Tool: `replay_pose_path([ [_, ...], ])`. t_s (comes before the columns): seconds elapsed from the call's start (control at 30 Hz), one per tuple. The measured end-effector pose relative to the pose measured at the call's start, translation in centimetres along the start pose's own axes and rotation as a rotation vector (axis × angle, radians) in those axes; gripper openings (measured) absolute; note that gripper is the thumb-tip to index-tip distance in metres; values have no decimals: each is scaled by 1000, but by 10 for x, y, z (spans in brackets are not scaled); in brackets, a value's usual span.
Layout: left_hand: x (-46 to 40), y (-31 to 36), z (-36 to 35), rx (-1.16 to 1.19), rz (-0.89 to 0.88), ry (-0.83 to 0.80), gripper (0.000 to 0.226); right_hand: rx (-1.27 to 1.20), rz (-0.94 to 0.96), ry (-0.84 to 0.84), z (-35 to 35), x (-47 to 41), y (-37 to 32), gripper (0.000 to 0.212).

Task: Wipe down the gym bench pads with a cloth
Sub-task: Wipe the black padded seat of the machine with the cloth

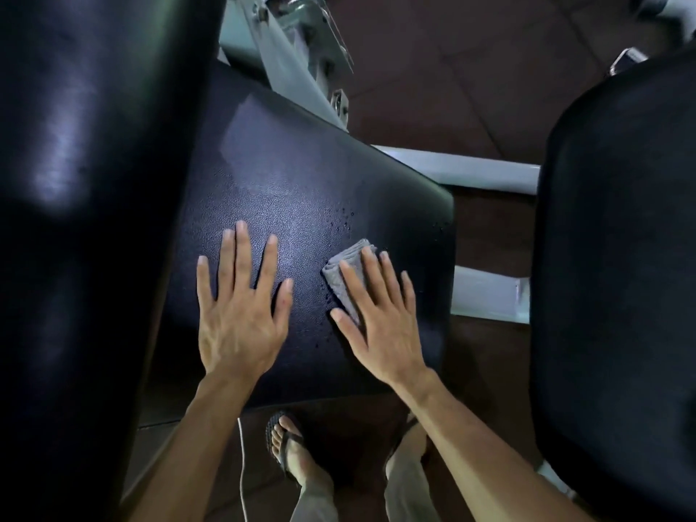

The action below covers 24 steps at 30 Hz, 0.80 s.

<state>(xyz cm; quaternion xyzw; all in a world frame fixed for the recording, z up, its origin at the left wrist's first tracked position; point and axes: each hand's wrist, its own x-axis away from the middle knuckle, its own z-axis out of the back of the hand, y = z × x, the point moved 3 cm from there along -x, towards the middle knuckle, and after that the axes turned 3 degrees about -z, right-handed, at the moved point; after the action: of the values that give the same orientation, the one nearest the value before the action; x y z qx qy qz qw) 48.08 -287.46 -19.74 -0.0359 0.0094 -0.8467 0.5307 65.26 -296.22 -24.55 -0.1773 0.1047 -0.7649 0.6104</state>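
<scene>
Honestly, the step in hand looks like the actual wiping pass on the middle bench pad [301, 182], and doing it well probably comes down to keeping the palm flat and sweeping toward the droplets rather than around them. The right hand [380, 318] lies spread, fingers straight, pressing a folded grey cloth [344, 273] down onto the pad; it's pinning the cloth, not clenching it. The left hand [241, 314] is released, fingers fanned, resting flat on the pad just beside, probably as a brace. The cloth sits on the right part of the pad, near its right edge, with only its far corner and left side poking out from under the fingers. Small water drops [346, 216] bead just beyond the cloth, so that patch probably wants the next stroke. The pad itself is black, pebbled vinyl with a dull sheen up the middle. A second dark pad [75, 182] fills the left side and another [621, 258] the right, both glossy. A sandalled foot [290, 446] shows on the floor below.
</scene>
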Motion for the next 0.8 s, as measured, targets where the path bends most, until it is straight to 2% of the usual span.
replay_pose_path([
  [0.23,3,0,-3,-31,-7,35,60,-105,-70,23,-5,-26,-8,59],
  [0.4,1,0,0,-3,-1,29,60,-116,77,-22,-21,39,-25,61],
  [0.47,1,0,1,19,0,19,59,-74,56,-34,-27,63,-16,62],
  [0.57,1,0,1,44,5,26,58,-62,-114,-27,-29,61,-7,60],
  [0.73,2,0,-1,44,2,20,59,-295,-647,118,-4,-20,28,63],
  [0.8,3,0,-1,39,6,18,59,-324,-647,178,8,-70,25,60],
])
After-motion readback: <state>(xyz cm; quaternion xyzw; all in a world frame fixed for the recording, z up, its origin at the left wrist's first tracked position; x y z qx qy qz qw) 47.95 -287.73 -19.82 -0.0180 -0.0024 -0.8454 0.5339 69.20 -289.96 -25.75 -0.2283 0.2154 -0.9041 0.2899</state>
